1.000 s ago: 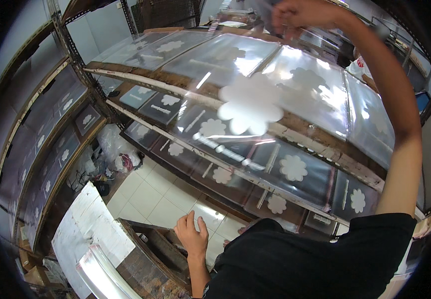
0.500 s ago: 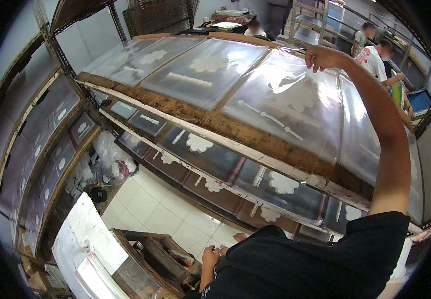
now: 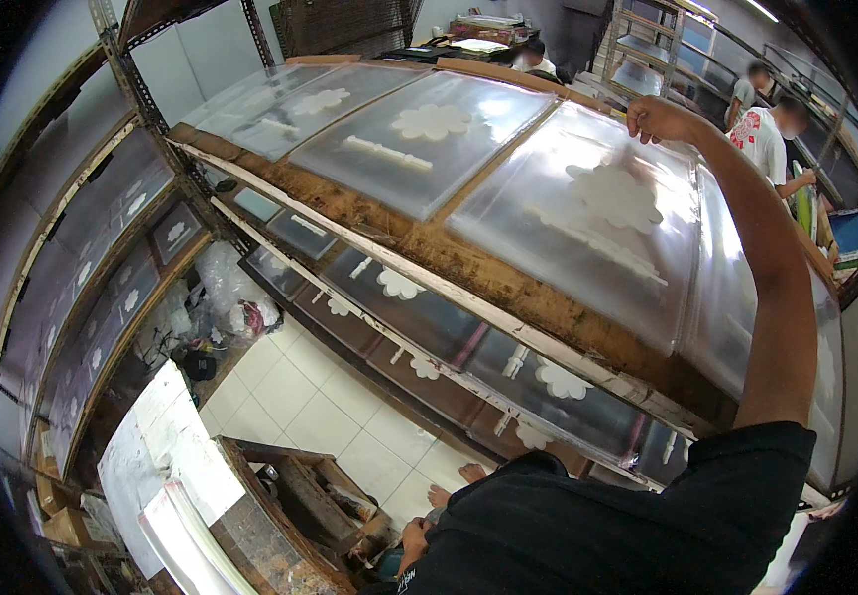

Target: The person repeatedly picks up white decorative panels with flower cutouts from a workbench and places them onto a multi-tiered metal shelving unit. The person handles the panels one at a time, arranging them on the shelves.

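Observation:
My right hand (image 3: 662, 119) reaches over the rack's top shelf, fingers bent and pinched at the far right corner of a clear plastic sheet (image 3: 508, 213). The sheet lies over a panel bearing a white flower shape (image 3: 615, 196) and a white bar shape (image 3: 587, 241). Glare hides part of the panel's right side. Low in front of me, my left hand (image 3: 415, 538) is curled close to my body, beside the wooden trolley; what it holds, if anything, is hidden.
Similar film-covered panels (image 3: 379, 144) line the top shelf, with more on the lower tier (image 3: 488, 347) and left rack (image 3: 72, 297). A wooden trolley (image 3: 300, 486) with white boards stands at lower left. Plastic bags (image 3: 226, 288) lie on the floor. Several people (image 3: 758, 139) are at the back.
The creased, shining part of the plastic sheet near my right hand now looks flatter, and the white shapes show more clearly. My left hand is slightly lower. The view has shifted a little.

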Motion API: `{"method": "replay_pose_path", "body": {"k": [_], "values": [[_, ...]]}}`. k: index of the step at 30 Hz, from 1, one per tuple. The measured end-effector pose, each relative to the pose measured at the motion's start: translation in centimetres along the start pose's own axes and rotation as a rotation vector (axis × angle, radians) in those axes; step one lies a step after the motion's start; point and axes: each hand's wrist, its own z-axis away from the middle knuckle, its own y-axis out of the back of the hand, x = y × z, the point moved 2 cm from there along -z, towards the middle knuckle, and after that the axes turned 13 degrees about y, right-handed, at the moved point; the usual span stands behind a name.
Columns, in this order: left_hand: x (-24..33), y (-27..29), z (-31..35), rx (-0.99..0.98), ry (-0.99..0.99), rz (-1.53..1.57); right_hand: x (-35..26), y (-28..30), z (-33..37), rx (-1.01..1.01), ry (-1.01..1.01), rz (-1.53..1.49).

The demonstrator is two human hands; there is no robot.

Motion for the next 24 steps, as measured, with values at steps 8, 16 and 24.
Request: {"method": "replay_pose_path", "body": {"k": [8,16,24], "values": [[4.0,1.2,-0.3,0.091,-0.079,-0.046,1.8,0.3,-0.6,0.058,-0.019,-0.076],[4.2,1.2,0.4,0.021,0.009,-0.067,2.7,0.1,-1.3,0.003,0.006,-0.048],[3.2,1.1,1.4,0.023,0.161,-0.083,1.8,-0.7,-1.7,0.034,-0.038,-0.011]]}}
